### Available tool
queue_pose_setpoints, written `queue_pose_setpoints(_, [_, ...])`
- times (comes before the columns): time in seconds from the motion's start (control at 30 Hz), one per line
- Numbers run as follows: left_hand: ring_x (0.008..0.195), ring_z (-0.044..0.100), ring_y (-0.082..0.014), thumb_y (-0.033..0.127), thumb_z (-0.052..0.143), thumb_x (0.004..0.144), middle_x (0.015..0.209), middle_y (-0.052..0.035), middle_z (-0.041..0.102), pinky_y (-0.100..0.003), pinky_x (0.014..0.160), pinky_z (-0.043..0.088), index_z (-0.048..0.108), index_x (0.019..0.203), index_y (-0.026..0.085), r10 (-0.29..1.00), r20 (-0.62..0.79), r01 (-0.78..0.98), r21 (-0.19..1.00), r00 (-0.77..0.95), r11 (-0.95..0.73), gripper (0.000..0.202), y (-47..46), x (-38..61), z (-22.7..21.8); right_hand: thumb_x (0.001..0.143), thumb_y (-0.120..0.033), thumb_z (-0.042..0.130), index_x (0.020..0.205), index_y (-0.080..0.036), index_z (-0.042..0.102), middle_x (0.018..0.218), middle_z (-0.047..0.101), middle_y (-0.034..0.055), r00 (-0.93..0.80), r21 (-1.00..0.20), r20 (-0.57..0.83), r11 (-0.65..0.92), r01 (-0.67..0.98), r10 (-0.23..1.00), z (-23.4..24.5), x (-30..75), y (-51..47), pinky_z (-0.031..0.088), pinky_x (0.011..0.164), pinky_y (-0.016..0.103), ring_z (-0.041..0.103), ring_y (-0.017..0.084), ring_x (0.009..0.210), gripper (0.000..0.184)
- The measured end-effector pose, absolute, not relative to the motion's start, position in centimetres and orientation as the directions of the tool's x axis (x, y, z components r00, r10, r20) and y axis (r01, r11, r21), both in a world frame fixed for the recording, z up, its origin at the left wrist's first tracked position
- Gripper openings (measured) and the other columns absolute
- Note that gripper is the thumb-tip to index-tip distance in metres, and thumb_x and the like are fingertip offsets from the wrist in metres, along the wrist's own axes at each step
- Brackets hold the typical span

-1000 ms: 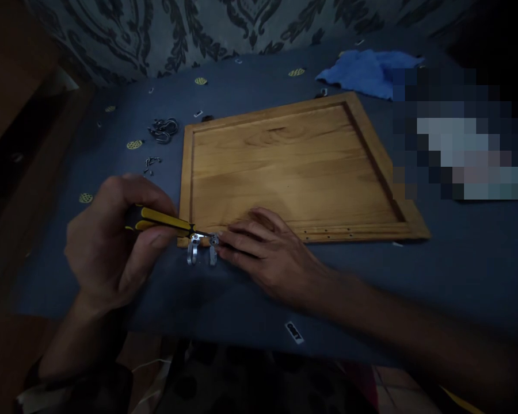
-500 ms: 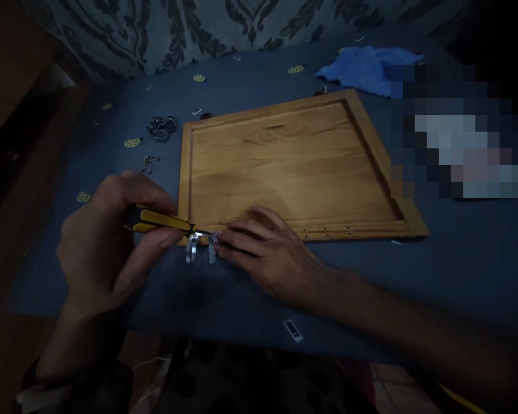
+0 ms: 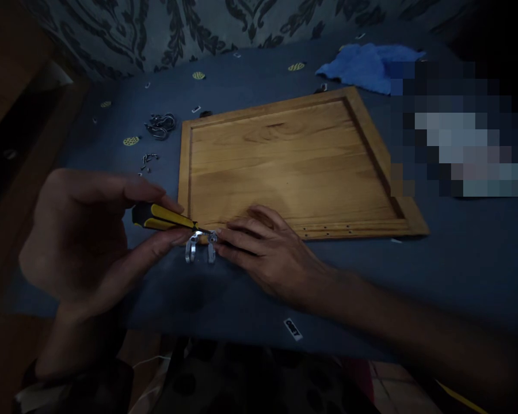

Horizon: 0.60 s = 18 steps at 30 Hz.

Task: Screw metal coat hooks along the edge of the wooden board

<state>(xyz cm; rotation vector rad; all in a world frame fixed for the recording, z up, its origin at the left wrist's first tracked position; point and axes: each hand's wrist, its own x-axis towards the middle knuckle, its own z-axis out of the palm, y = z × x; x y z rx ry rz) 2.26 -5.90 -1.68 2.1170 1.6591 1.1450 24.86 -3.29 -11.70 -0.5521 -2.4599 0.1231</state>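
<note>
My left hand [image 3: 90, 236] pinches a yellow-and-black screwdriver [image 3: 164, 218] between thumb and fingertips, its palm turned up and open toward me. The tip meets a small silver metal hook bracket [image 3: 201, 246] at the near left corner of a wooden board [image 3: 285, 167]. My right hand [image 3: 263, 253] lies low on the blue cloth, its fingertips pressed against the bracket's right side, steadying it. A row of small holes [image 3: 328, 232] runs along the board's near edge.
The blue cloth-covered table [image 3: 224, 299] carries a pile of metal hooks [image 3: 160, 125], loose screws [image 3: 149, 160], small yellow perforated discs [image 3: 130, 140] and a crumpled blue rag [image 3: 362, 64] at the back right. A small label [image 3: 293, 329] lies near the table's front edge.
My left hand has loosened from a full wrap on the screwdriver handle to a fingertip pinch, the palm rolling outward to the left. The right hand and bracket stay put.
</note>
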Motion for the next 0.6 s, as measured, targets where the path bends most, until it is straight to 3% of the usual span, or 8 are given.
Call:
queue_pose_setpoints(0.1, [0.074,0.073,-0.0211,0.041,0.085,0.075,0.083,0.0015,0.074,-0.044,0.068,0.065,0.070,0.089,0.030,0.888,0.450,0.662,0.637,0.097,-0.395,0.023,-5.7,2.3,-1.6,0.108,-0.016,0.042,0.114,-0.021,0.071,0.122,0.077,0.0020,-0.725,-0.196,0.559,0.914,0.356,0.402,-11.8,24.8,-3.2,0.049,0.107,0.049,0.066,0.022,0.113,0.030])
queue_pose_setpoints(0.27, [0.071,0.072,-0.0226,0.034,0.080,0.078,0.082,-0.0004,0.076,-0.048,0.071,0.067,0.072,0.087,0.033,0.911,0.392,0.721,0.593,0.129,-0.357,0.012,-5.6,2.1,-1.2,0.107,-0.015,0.044,0.115,-0.021,0.070,0.123,0.077,0.0030,-0.731,-0.206,0.547,0.912,0.355,0.408,-11.8,24.9,-3.3,0.050,0.106,0.052,0.066,0.023,0.114,0.029])
queue_pose_setpoints(0.4, [0.075,0.073,-0.0209,0.024,0.079,0.078,0.093,0.0026,0.078,-0.046,0.074,0.068,0.072,0.106,0.035,0.825,0.542,0.673,0.553,0.157,-0.491,0.031,-5.6,1.6,-1.8,0.107,-0.014,0.042,0.115,-0.021,0.071,0.124,0.077,0.0022,-0.731,-0.213,0.538,0.907,0.364,0.420,-11.7,24.9,-3.4,0.049,0.107,0.052,0.066,0.023,0.114,0.030])
queue_pose_setpoints(0.47, [0.078,0.074,-0.0202,0.018,0.078,0.079,0.097,0.0038,0.078,-0.045,0.076,0.069,0.071,0.113,0.037,0.826,0.530,0.641,0.569,0.195,-0.516,0.039,-5.5,1.4,-2.2,0.108,-0.016,0.041,0.114,-0.021,0.071,0.123,0.077,0.0017,-0.731,-0.204,0.542,0.909,0.363,0.413,-11.7,24.8,-3.3,0.049,0.107,0.050,0.066,0.023,0.114,0.031])
queue_pose_setpoints(0.6, [0.078,0.075,-0.0250,0.012,0.083,0.071,0.097,0.0019,0.079,-0.051,0.072,0.069,0.074,0.112,0.037,0.797,0.588,0.561,0.616,0.139,-0.553,0.049,-5.6,1.0,-2.7,0.107,-0.016,0.042,0.113,-0.019,0.071,0.120,0.078,0.0014,-0.726,-0.195,0.561,0.916,0.349,0.397,-11.9,24.8,-3.3,0.049,0.105,0.051,0.067,0.023,0.112,0.030])
